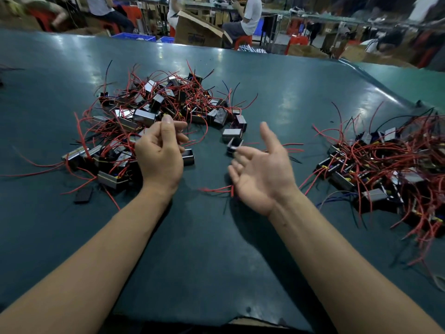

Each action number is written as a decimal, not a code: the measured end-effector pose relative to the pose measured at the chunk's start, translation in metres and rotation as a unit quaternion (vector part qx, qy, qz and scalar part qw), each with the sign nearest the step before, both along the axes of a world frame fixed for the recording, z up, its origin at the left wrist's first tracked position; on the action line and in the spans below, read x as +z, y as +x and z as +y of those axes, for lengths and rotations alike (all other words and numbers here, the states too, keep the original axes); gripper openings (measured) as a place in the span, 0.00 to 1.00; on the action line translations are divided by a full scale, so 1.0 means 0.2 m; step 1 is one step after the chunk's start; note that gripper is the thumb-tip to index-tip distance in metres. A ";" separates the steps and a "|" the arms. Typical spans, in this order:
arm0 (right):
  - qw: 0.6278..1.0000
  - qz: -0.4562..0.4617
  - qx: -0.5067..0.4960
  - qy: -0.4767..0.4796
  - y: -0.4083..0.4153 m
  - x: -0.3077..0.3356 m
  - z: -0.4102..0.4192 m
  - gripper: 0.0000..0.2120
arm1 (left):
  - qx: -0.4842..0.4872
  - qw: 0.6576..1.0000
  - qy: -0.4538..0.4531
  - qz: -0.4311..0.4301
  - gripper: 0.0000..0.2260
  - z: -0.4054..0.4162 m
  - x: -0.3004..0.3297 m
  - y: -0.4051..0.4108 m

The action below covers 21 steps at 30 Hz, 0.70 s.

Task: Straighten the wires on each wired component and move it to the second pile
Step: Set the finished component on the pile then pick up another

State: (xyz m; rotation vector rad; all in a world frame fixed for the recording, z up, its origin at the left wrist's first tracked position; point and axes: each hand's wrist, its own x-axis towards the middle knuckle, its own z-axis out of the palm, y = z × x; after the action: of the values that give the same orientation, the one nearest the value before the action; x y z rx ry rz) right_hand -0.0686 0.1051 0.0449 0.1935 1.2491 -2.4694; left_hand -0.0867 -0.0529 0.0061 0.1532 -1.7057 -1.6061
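A first pile of wired components (166, 104), small black and metal blocks with tangled red and black wires, lies at centre left on the green table (204, 249). The second pile (390, 169) lies at the right. My left hand (160, 153) hovers at the near edge of the first pile, fingers curled, thumb raised, nothing plainly in its grip; red wires pass close by its fingertips. A black component (189, 157) lies on the table just right of it. My right hand (261, 169) is palm up between the piles, fingers spread, holding nothing. Loose red wires (216, 189) lie under it.
Two separate components (232, 135) sit between the piles. A small flat black piece (83, 195) lies near the first pile's front. Beyond the table's far edge are a cardboard box (197, 30), blue crates and seated people.
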 end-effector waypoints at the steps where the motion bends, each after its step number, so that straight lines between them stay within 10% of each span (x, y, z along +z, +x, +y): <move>1: 0.999 -0.003 -0.047 0.006 -0.02 0.00 0.04 0.26 | -0.002 1.000 -0.010 0.002 0.17 0.00 0.00 0.00; 4: 0.973 -0.021 -0.220 0.062 -0.09 -0.01 0.22 0.10 | -0.010 0.998 -0.054 0.006 0.15 0.01 0.00 0.02; 8: 0.922 -0.008 -0.347 0.174 -0.16 -0.02 0.35 0.15 | -0.033 0.991 -0.131 -0.019 0.12 0.02 -0.01 0.04; 17: 0.874 0.066 -0.326 0.355 -0.16 -0.10 0.32 0.18 | -0.038 0.984 -0.174 -0.027 0.13 0.02 0.00 0.08; 21: 0.825 0.211 -0.157 0.500 -0.16 -0.15 0.24 0.28 | -0.036 0.983 -0.176 -0.035 0.11 0.02 -0.01 0.08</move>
State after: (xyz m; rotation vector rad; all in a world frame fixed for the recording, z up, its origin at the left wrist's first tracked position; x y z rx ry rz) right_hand -0.0996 0.1521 0.0139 0.1108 2.8196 -1.8446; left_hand -0.0707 -0.0490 0.0041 -0.0277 -2.0392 -1.3348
